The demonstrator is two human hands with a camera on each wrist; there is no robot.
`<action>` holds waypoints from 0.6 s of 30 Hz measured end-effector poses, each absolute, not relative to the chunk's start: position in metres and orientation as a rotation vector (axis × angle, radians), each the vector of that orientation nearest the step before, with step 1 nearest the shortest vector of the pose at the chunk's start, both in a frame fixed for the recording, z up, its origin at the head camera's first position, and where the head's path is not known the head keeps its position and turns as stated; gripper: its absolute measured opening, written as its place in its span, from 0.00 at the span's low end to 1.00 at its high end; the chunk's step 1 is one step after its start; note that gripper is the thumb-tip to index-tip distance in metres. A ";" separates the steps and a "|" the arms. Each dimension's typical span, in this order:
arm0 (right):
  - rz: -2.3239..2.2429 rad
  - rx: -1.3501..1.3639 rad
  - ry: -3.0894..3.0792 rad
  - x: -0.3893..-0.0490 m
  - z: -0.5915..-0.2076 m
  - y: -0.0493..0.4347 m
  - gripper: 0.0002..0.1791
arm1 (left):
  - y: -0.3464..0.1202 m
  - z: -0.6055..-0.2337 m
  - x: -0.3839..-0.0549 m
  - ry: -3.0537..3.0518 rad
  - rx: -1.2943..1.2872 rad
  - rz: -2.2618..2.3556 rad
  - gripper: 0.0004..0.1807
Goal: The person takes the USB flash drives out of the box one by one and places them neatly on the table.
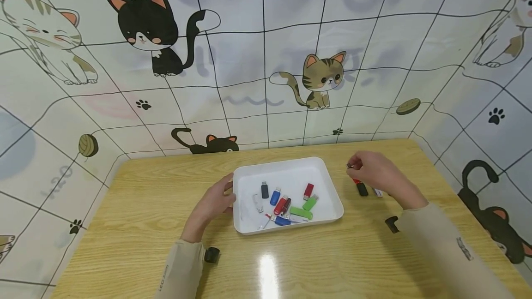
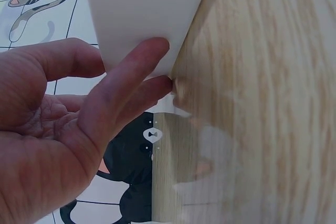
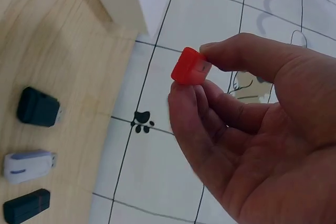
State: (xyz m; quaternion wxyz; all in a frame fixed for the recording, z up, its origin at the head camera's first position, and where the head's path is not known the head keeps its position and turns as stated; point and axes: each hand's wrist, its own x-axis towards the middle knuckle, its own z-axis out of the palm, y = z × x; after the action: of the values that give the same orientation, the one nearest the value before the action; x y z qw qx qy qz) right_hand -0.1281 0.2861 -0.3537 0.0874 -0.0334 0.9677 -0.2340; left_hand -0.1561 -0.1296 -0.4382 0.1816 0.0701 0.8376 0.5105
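A small red USB stick (image 3: 189,67) is pinched between the thumb and fingers of my right hand (image 1: 376,170), above the table right of the tray. My left hand (image 1: 214,200) is at the left side of a white tray (image 1: 287,165), its fingers touching the outer wall, as the left wrist view shows close up. In the tray lie several USB sticks, among them a black one (image 1: 264,190), a red one (image 1: 308,191) and a green one (image 1: 301,212). By my right hand, a black USB stick (image 3: 38,107) and a white one (image 3: 29,166) lie on the table.
Another dark USB stick (image 3: 26,206) lies beside the white one. The wooden table (image 1: 158,206) meets a cat-patterned wall covering (image 1: 241,59) at the back and sides. Small black pieces (image 1: 212,255) show at both sleeves.
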 end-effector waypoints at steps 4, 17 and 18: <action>-0.743 -0.064 2.862 -0.124 -0.361 0.300 0.20 | -0.129 -0.438 -0.156 2.370 0.191 1.427 0.38; -0.788 0.094 2.861 -0.118 -0.384 0.366 0.31 | -0.128 -0.437 -0.155 2.394 0.196 1.405 0.38; -0.790 0.102 2.855 -0.118 -0.386 0.370 0.31 | -0.128 -0.437 -0.155 2.391 0.195 1.410 0.38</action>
State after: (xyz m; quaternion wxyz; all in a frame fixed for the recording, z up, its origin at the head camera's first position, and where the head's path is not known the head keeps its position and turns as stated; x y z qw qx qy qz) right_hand -0.1180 0.3701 -0.3856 0.0885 0.0343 0.9594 -0.2654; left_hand -0.1548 -0.1284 -0.4371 0.1784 0.0691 0.8454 0.4987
